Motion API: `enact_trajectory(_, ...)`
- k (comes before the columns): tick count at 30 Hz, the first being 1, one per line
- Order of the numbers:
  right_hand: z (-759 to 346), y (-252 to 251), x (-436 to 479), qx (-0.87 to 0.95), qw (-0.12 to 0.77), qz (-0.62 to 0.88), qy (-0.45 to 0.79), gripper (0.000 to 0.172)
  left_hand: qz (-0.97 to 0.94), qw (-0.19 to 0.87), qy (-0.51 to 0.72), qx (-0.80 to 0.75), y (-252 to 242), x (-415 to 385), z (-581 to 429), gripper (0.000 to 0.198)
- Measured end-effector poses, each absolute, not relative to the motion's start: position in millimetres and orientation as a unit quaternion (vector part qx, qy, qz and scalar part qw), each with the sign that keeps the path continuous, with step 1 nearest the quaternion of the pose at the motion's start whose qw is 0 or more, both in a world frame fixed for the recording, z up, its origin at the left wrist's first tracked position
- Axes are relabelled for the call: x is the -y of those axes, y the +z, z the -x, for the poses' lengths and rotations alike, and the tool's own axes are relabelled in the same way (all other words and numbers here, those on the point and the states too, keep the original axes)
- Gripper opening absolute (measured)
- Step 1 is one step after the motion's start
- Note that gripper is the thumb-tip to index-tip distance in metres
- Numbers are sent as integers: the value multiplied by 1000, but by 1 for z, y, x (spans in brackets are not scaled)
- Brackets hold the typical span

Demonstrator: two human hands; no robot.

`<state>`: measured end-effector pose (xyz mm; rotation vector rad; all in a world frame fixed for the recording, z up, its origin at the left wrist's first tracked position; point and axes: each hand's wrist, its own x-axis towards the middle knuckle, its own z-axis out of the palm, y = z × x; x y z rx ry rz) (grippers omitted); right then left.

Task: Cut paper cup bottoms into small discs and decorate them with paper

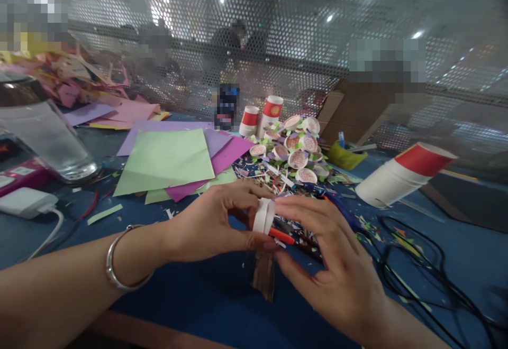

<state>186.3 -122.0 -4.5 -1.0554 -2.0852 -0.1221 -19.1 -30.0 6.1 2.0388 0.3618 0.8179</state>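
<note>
A small white paper piece (264, 216), ring-like in outline, stands between my two hands. My left hand (216, 222), with a silver bangle at the wrist, pinches it between thumb and fingers. From the other side, my right hand (331, 248) closes on it with curved fingertips. Just below my fingertips is a brown, ragged strip (264, 280); what holds it up cannot be made out. An orange-red tool part (282, 236) shows behind the white piece, among paper scraps.
Green paper sheets (170, 158) lie beyond my left hand. Behind my hands is a heap of small round cup pieces (297, 158). Stacked paper cups (400, 177) lean at the right, near black cables (424, 264). A glass (59, 137) stands left, beside a white charger (27, 202).
</note>
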Motion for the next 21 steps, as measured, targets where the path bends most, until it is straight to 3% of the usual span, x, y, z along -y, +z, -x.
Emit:
enact_trajectory(3,-188,-2,120,785,423,453,6,41,-844,357,367,-158,6,32,20,17)
enact_trajectory(9,-186,1,116,671,509,479,247,16,-882,230,402,-82,1,34,20,6)
enact_trajectory(15,-185,-6,113,577,545,437,422,22,-907,106,404,-48,4,37,18,4)
enact_trajectory(21,-185,-8,113,550,540,449,452,23,-918,61,390,-48,5,39,18,9)
